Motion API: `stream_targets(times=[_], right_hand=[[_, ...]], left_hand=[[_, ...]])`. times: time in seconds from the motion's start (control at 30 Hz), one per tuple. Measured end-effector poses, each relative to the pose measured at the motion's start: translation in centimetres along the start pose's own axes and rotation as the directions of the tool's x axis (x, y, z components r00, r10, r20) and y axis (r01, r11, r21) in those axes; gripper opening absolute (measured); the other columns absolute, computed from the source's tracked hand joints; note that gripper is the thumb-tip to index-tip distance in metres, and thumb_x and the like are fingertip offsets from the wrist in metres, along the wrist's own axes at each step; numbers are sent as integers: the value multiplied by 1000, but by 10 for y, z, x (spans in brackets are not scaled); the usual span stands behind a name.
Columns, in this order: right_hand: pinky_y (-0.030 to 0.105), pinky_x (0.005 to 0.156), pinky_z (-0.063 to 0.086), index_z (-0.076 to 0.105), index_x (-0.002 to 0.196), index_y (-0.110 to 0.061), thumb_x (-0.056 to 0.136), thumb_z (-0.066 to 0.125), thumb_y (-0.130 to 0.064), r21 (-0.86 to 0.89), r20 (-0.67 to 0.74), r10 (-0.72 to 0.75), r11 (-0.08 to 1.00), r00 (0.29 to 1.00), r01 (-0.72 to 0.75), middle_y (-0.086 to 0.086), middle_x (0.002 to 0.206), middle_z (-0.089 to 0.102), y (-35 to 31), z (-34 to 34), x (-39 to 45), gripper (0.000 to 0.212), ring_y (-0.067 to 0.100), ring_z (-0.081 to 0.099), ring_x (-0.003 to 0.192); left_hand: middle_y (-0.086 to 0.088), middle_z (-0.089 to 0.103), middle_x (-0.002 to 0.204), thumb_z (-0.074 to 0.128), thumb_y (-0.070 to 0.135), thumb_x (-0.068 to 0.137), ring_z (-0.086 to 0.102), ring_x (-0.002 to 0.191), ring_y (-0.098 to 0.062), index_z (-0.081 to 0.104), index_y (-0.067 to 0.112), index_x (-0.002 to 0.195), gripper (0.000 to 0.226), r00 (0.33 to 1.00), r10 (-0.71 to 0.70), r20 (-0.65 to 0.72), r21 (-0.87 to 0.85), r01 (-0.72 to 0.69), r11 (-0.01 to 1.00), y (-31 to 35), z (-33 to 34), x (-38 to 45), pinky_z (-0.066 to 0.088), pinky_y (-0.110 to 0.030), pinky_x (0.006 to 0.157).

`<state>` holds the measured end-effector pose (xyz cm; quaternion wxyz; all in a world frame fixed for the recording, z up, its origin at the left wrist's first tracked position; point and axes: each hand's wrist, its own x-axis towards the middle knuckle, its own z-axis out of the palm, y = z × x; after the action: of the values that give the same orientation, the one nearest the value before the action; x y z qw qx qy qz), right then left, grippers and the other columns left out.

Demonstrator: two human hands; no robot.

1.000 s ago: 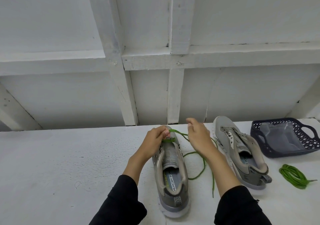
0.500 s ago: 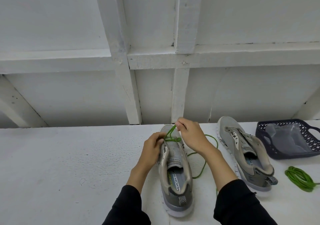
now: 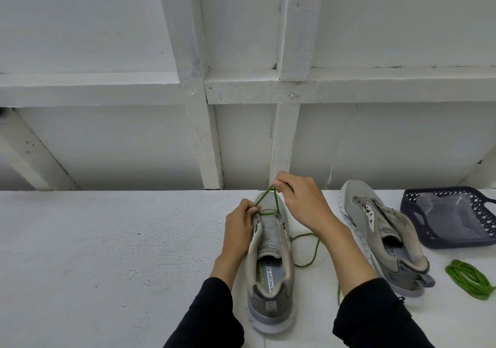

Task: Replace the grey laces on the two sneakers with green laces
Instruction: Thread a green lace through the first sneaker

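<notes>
A grey sneaker (image 3: 271, 272) stands on the white table (image 3: 107, 253), heel toward me. A green lace (image 3: 268, 200) runs across its front eyelets and rises to a peak above the toe. My right hand (image 3: 303, 205) pinches the lace at that peak. My left hand (image 3: 240, 227) pinches the lace by the left front eyelet and rests against the shoe's side. The lace's loose tail (image 3: 311, 253) curls on the table under my right forearm. A second grey sneaker (image 3: 386, 240), without laces, lies to the right. A coiled green lace (image 3: 468, 279) sits beyond it.
A dark blue perforated basket (image 3: 418, 229) with crumpled clear plastic inside stands at the far right. A white panelled wall with beams rises directly behind the table's far edge. Bare table surface stretches to the left of the shoe.
My right hand has moved in over the toe, taken the green lace and pulled it upward into a taut peak. My left hand stays at the left eyelet.
</notes>
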<state>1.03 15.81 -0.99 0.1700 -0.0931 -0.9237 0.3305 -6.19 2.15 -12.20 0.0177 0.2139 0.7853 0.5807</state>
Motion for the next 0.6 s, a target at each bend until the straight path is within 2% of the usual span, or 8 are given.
stream_targets(times=[0.1,0.3,0.5,0.6], right_hand=[[34,58,38,45,73,-27,100,43,-34,-98,-9,-16,995,1000,15,-4,68,55,-2,-6,4,28,25,51,68],[32,61,26,53,87,-17,103,34,-36,-413,25,-170,896,985,166,1,85,62,-15,-15,17,30,28,55,79],[30,63,24,56,89,-14,102,35,-37,-446,71,-234,862,970,241,1,84,62,-25,-4,30,33,24,53,77],[30,62,23,51,81,-16,102,39,-35,-386,82,-248,885,965,260,-2,75,55,-29,5,30,31,22,49,70]], left_hand=[[7,67,79,55,9,96,60,74,-6,64,13,84,16,997,55,46,12,-56,998,-1,0,3,44,-15,69],[13,68,87,58,6,93,62,86,-1,69,14,91,13,993,94,76,41,-97,994,-5,4,1,46,-14,79],[14,68,86,59,11,93,62,85,-4,68,18,89,12,995,79,68,95,-85,992,-2,5,-2,50,-32,81],[15,67,87,59,17,94,60,85,-2,67,22,89,11,997,42,62,146,-51,988,-4,7,-2,48,-44,90]])
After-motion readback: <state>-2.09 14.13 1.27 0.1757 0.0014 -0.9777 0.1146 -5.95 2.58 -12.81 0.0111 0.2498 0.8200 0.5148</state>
